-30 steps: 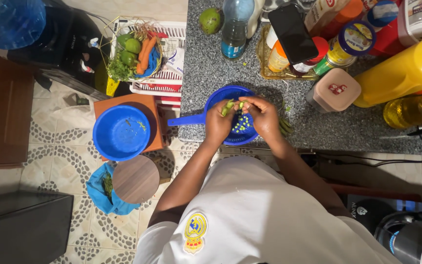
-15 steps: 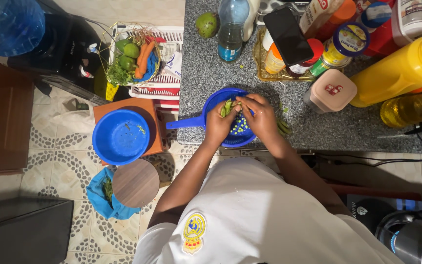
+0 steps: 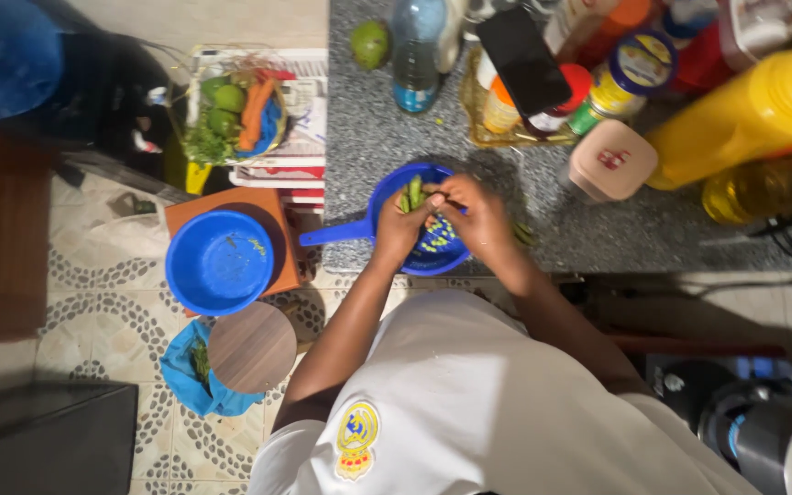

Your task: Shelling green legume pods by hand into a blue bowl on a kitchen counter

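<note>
Blue strainer point(image 3: 387, 225) on speckled grey counter point(image 3: 616, 238) — green pods point(image 3: 412, 194), blue bowl point(image 3: 219, 261), yellow bottle point(image 3: 744, 115), pebble-patterned floor tiles point(image 3: 93, 302).

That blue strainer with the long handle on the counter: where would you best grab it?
By its handle, coming from the left: it juts past the blue strainer toward the counter edge, free, while the left hand and right hand crowd the bowl.

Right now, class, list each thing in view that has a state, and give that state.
Left hand: grip closed on green pod.
Right hand: pinching the pod.
Blue colander: on counter, under hands.
Blue bowl: upright, nearly empty.
Pink-lidded tub: closed.
Yellow bottle: lying tilted.
</note>
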